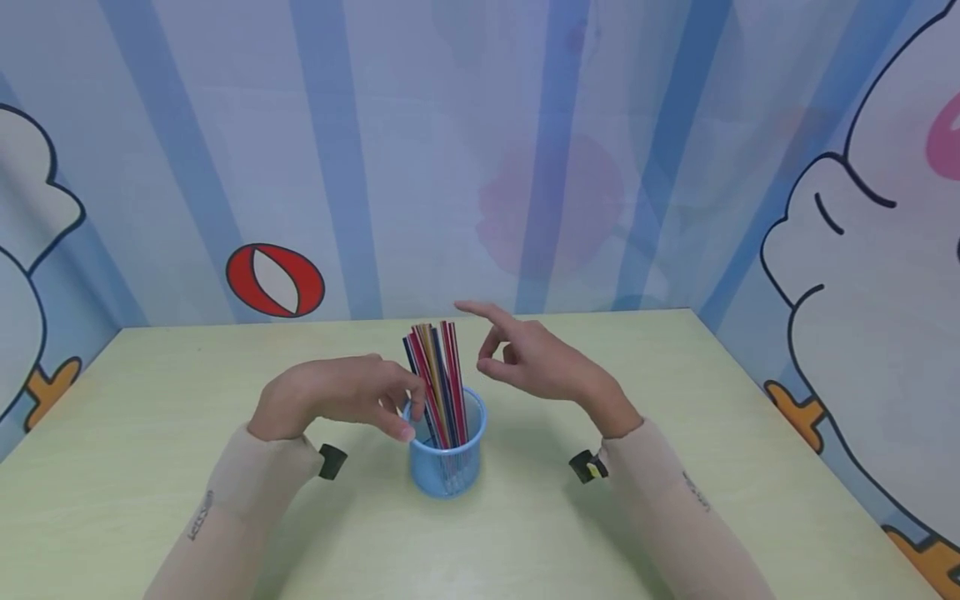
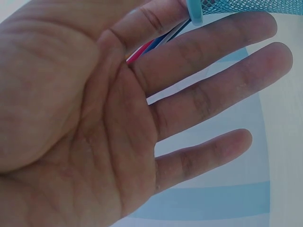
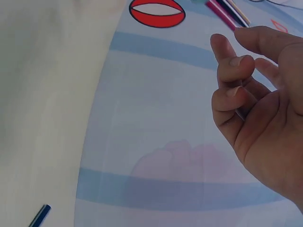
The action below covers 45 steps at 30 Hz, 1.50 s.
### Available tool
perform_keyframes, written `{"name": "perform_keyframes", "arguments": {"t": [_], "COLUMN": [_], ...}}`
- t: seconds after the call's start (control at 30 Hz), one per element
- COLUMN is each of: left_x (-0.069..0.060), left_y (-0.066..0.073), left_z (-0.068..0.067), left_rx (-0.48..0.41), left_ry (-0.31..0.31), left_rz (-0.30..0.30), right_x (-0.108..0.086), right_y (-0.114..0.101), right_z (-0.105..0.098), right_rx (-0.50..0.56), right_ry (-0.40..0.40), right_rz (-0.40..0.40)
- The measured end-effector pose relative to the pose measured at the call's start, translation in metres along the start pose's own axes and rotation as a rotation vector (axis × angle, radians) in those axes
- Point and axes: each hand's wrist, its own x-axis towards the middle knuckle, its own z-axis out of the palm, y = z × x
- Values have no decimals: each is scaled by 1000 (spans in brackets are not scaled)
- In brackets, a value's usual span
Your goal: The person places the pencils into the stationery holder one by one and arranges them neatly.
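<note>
A light blue mesh cup (image 1: 446,471) stands on the table, holding several long, slim sticks (image 1: 438,383) in red, blue and gold. At its left rim my left hand (image 1: 345,392) pinches the edge, thumb outside and index finger over it. The left wrist view shows this hand (image 2: 128,109) with its other fingers stretched out beside the mesh. To the right of the sticks hangs my right hand (image 1: 536,360), index finger straight and the others loosely bent. Nothing shows in its grasp in the right wrist view, where stick ends (image 3: 229,12) appear past the thumb.
The pale yellow table (image 1: 525,533) meets a blue striped backdrop (image 1: 450,167) at the back. A dark blue stick-like end (image 3: 40,215) shows at the lower left of the right wrist view. Small black devices (image 1: 332,462) sit at both wrists.
</note>
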Motion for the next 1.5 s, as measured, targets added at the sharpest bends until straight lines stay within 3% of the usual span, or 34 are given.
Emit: {"name": "perform_keyframes", "arguments": {"t": [0.17,0.37,0.67,0.87,1.0,1.3,1.5], "left_x": [1,0,-2,-1,0,0,-1], "left_y": [1,1,0,0,-1,-1,1], "left_z": [0,0,0,0,0,1,0], "left_rx": [-4,7,10,7,8,1,2], "left_ry": [-5,-5,-2,1,0,2,1], "left_rz": [-1,-9,13,10,12,-7,-13], "right_x": [-7,-18,-30,-38,-42,-43,-43], "right_y": [7,19,43,59,66,79,85], "right_z": [-19,-40,-53,-57,-57,-54,-48], "right_rx": [64,85,12,-128,-160,-91,-107], "right_ry": [48,54,-55,-157,-220,-270,-326], "right_rz": [52,183,312,501,601,653,720]}}
